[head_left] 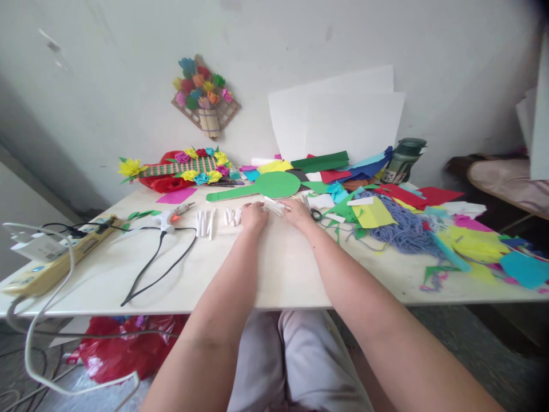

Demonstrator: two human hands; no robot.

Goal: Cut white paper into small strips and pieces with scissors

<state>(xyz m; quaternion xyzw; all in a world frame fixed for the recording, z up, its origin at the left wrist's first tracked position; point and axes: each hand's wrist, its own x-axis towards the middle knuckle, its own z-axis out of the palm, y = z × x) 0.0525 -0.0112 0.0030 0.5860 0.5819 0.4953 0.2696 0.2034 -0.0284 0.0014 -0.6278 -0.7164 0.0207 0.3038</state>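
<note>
On a table [223, 274], at the middle, a person's left hand [254, 216] and right hand [297, 212] touch white rolls [273, 205], grip impossible to tell, while a stick vase [209, 123] on the far wall holds paper flowers [199, 86].

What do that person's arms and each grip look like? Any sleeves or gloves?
The left arm and right arm are bare, with no sleeves in view. The left grip and right grip wear no gloves, and no watch or bracelet shows on either wrist. I can't tell about rings.
</note>
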